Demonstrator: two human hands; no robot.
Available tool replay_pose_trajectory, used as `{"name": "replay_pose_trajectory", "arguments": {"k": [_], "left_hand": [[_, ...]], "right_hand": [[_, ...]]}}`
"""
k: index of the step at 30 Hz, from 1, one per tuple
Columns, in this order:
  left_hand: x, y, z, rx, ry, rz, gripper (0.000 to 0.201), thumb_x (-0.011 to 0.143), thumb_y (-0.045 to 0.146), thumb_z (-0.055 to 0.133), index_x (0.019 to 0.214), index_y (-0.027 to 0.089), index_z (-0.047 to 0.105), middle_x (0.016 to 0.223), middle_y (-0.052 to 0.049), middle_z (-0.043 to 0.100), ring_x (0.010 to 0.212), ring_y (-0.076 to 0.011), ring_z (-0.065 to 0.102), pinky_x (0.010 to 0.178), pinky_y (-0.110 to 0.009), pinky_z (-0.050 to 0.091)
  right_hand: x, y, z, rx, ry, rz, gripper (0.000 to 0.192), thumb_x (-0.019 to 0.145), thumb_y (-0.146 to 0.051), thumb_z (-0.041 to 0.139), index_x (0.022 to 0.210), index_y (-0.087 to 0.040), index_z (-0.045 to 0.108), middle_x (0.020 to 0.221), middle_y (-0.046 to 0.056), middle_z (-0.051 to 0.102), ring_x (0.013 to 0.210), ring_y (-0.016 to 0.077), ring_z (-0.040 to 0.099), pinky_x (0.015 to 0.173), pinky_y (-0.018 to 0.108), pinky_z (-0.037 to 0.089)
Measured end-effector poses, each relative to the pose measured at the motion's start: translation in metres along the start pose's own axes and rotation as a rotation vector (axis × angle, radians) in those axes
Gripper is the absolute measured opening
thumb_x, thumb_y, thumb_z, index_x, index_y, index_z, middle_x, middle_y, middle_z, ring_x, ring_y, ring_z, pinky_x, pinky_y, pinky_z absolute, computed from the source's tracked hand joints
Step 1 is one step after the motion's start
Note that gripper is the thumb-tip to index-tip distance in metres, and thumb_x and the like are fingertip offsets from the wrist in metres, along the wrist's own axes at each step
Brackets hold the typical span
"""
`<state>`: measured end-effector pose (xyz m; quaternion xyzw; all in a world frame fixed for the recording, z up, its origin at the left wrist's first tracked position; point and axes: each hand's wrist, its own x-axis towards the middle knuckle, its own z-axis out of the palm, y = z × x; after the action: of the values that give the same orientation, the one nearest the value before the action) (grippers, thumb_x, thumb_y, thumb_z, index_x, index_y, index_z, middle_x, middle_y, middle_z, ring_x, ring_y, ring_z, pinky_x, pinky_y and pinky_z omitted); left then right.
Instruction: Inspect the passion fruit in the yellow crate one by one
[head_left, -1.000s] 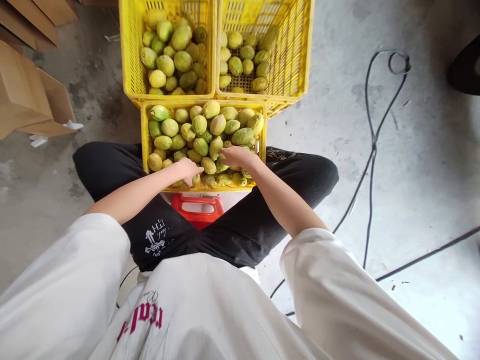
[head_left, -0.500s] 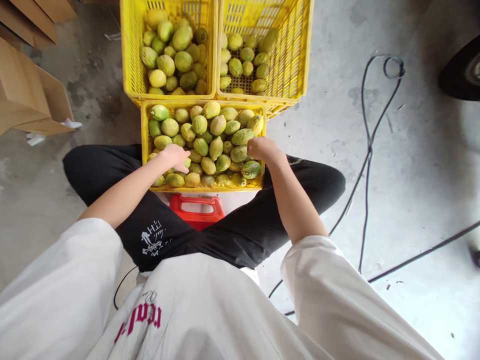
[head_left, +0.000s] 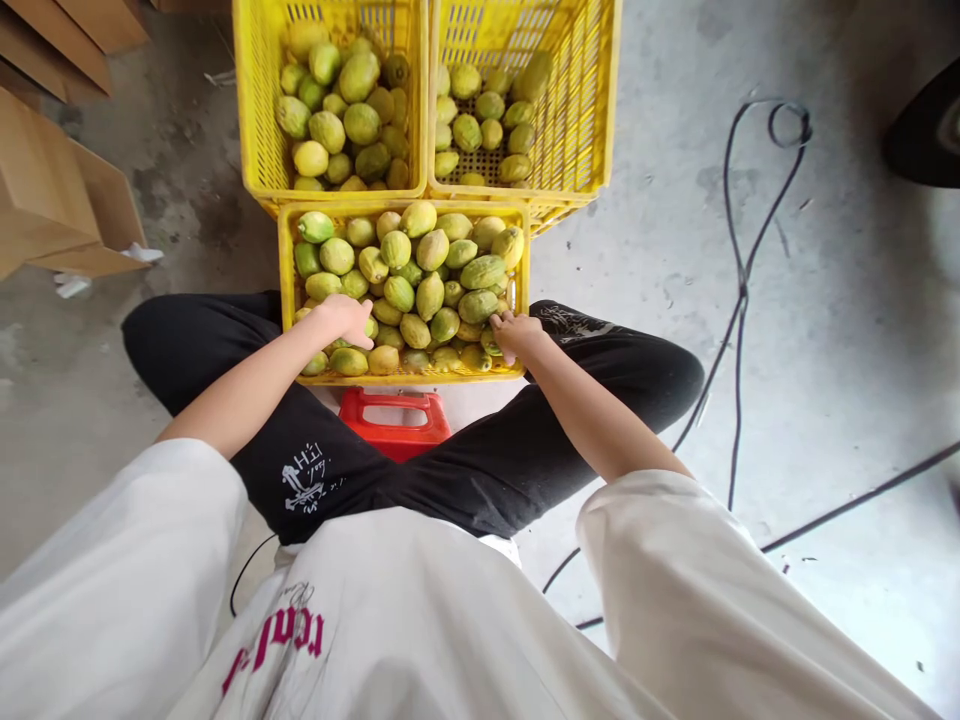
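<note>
A shallow yellow crate (head_left: 405, 379) in front of me holds many oval, yellow-green fruits (head_left: 430, 297). At its left side, my left hand (head_left: 346, 320) is closed round one yellow-green fruit (head_left: 371, 327), most of which the fingers cover. My right hand (head_left: 517, 336) reaches into the near right corner, with its fingers curled over a green fruit (head_left: 490, 343) that shows only at its edge. A larger, ridged green fruit (head_left: 483, 271) lies just beyond that hand.
Two deeper yellow crates, left (head_left: 259, 150) and right (head_left: 592, 120), stand behind, both with fruits inside. A red plastic stool (head_left: 394, 438) is between my legs. Cardboard boxes (head_left: 64, 190) stand at left. A black cable (head_left: 741, 290) crosses the floor at right.
My right hand has moved down along the crate's right side, from beside the ridged fruits onto the green fruit in the near corner. The left hand stays nearly in place.
</note>
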<state>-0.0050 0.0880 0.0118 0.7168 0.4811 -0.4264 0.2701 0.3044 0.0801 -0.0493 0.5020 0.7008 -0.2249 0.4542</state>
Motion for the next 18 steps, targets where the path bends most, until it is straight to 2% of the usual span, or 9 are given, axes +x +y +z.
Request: {"name": "replay_pose_trajectory", "arguments": {"k": [2, 4, 9, 14, 18], "left_hand": [[0.004, -0.002, 0.002, 0.001, -0.001, -0.002, 0.101, 0.107, 0.057, 0.079, 0.195, 0.011, 0.062, 0.169, -0.028, 0.088, 0.16, -0.046, 0.084, 0.125, -0.043, 0.067], [0.007, -0.004, 0.004, 0.005, 0.009, 0.009, 0.097, 0.105, 0.057, 0.081, 0.193, 0.017, 0.066, 0.166, -0.025, 0.091, 0.158, -0.0454, 0.085, 0.124, -0.043, 0.067], [0.012, -0.006, 0.003, -0.02, 0.035, 0.05, 0.088, 0.103, 0.054, 0.086, 0.185, 0.024, 0.076, 0.158, -0.02, 0.094, 0.155, -0.0455, 0.086, 0.123, -0.042, 0.067], [0.005, 0.0, -0.005, -0.01, 0.055, 0.052, 0.081, 0.107, 0.05, 0.084, 0.183, 0.021, 0.077, 0.16, -0.022, 0.093, 0.153, -0.0457, 0.087, 0.123, -0.043, 0.067], [0.0, 0.003, -0.009, -0.022, 0.054, 0.069, 0.08, 0.108, 0.047, 0.083, 0.184, 0.023, 0.075, 0.163, -0.022, 0.091, 0.154, -0.0462, 0.086, 0.124, -0.044, 0.067]], "right_hand": [[0.001, 0.004, 0.004, 0.02, 0.044, -0.03, 0.104, 0.094, -0.012, 0.102, 0.191, -0.008, 0.066, 0.187, 0.036, 0.072, 0.168, 0.0494, 0.08, 0.131, 0.051, 0.07], [0.001, 0.009, 0.006, 0.04, 0.093, -0.069, 0.095, 0.097, -0.023, 0.104, 0.185, -0.012, 0.072, 0.18, 0.033, 0.077, 0.16, 0.0496, 0.083, 0.124, 0.053, 0.071], [-0.002, 0.02, 0.005, 0.053, 0.137, -0.09, 0.088, 0.097, -0.036, 0.108, 0.178, -0.016, 0.078, 0.168, 0.029, 0.085, 0.15, 0.0498, 0.086, 0.112, 0.05, 0.072], [-0.013, 0.017, -0.008, 0.077, 0.122, -0.062, 0.075, 0.11, -0.039, 0.104, 0.173, -0.007, 0.08, 0.166, 0.033, 0.086, 0.157, 0.0524, 0.084, 0.125, 0.054, 0.07], [-0.018, 0.013, -0.023, 0.148, 0.064, -0.063, 0.079, 0.114, -0.047, 0.101, 0.178, -0.007, 0.077, 0.167, 0.032, 0.087, 0.156, 0.0522, 0.086, 0.126, 0.054, 0.072]]}}
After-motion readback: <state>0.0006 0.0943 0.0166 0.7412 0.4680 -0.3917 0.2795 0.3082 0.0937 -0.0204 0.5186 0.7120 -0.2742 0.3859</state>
